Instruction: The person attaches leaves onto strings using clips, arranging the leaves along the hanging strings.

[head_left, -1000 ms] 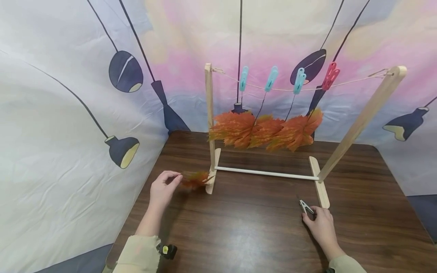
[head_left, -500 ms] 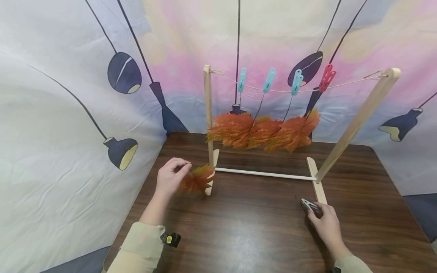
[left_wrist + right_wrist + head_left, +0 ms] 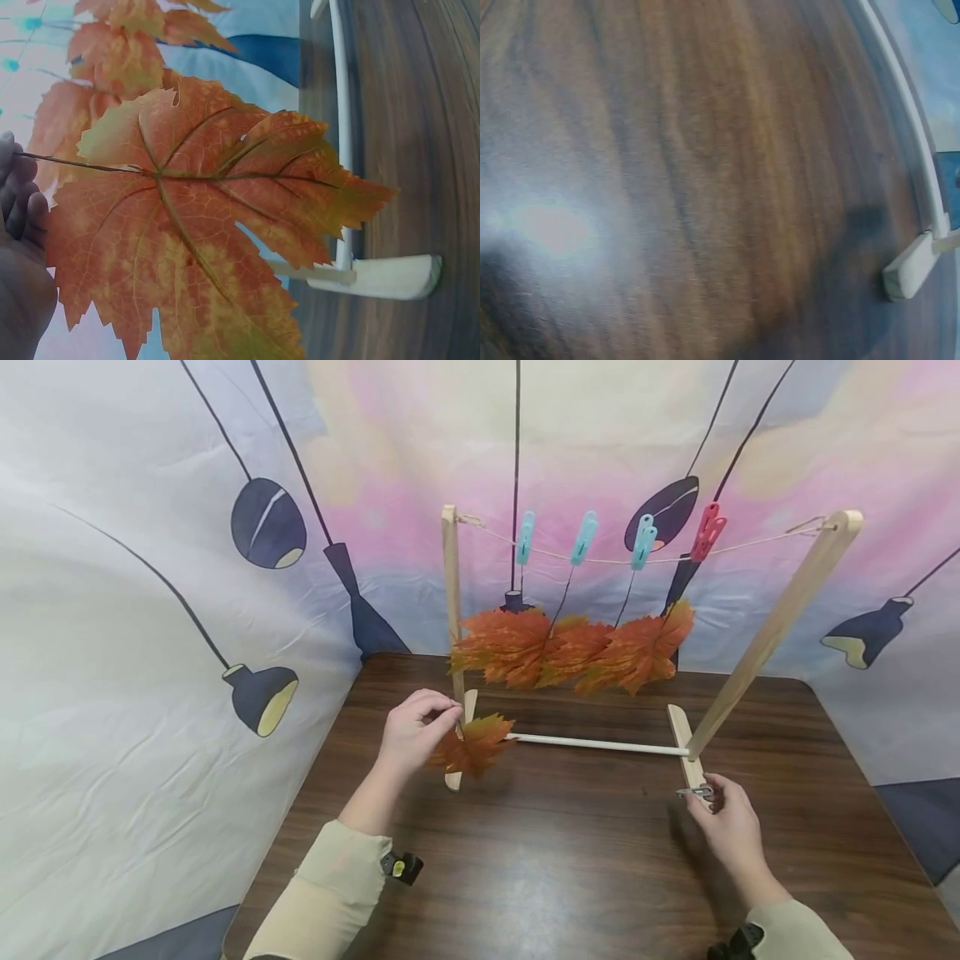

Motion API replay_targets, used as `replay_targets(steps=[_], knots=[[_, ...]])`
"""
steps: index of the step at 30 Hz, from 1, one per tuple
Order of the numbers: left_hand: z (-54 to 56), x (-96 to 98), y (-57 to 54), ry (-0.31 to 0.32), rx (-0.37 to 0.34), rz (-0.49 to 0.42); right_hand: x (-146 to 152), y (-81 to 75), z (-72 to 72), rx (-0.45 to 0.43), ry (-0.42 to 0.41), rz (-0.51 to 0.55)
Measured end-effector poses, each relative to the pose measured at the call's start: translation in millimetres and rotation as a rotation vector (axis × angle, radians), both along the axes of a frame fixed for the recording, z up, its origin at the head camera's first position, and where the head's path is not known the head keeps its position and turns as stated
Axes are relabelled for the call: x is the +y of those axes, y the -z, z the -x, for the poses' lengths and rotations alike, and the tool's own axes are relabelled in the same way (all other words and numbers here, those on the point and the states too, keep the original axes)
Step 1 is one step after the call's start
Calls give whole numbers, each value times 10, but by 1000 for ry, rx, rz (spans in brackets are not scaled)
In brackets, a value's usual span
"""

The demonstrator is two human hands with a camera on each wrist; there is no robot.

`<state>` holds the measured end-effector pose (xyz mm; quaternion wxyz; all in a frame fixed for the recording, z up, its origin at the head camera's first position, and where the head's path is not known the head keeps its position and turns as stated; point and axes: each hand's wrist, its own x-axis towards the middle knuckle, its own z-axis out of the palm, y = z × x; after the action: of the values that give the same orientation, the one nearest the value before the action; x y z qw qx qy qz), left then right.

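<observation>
My left hand [image 3: 416,735] pinches the thin stem of an orange artificial maple leaf [image 3: 476,747] at the left foot of a wooden drying rack. In the left wrist view the leaf [image 3: 195,180] spreads broad and veined, its stem running to the fingertips. My right hand [image 3: 729,827] holds a small grey clothespin [image 3: 697,792] by the rack's right foot; the right wrist view shows neither. Similar maple leaves [image 3: 517,647] hang from the rack's string [image 3: 611,561], held by three light blue clothespins [image 3: 584,538] and one red clothespin [image 3: 707,533].
The rack's left post [image 3: 452,585], right post [image 3: 776,631] and white crossbar [image 3: 592,743] stand on a dark wooden table [image 3: 540,852]. A fabric backdrop [image 3: 150,818] with printed lamps rises behind and to the left.
My left hand has moved right and upward with the maple leaf, which now overlaps the left post's base. My right hand has shifted slightly up and right, and its clothespin has turned.
</observation>
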<state>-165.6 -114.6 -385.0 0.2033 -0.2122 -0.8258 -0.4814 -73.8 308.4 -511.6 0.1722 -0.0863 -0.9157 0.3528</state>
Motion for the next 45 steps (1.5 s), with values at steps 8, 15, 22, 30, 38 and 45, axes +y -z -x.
replay_targets(steps=[8, 15, 22, 30, 38, 45], knots=[[15, 195, -122, 47, -9, 25, 17, -174, 36, -34, 47, 51], [47, 320, -167, 96, -23, 27, 58, -286, 88, -7, 56, -4], [92, 434, -219, 138, -50, 45, 46, -425, 139, 93, 76, -20], [139, 538, -272, 159, -7, 70, 57, -626, 200, 106, 43, -32], [163, 604, -367, 165, 39, 78, 96, -783, 274, 140, -3, -60], [176, 646, -476, 175, 40, 77, 118, -956, 368, 178, -53, -90]])
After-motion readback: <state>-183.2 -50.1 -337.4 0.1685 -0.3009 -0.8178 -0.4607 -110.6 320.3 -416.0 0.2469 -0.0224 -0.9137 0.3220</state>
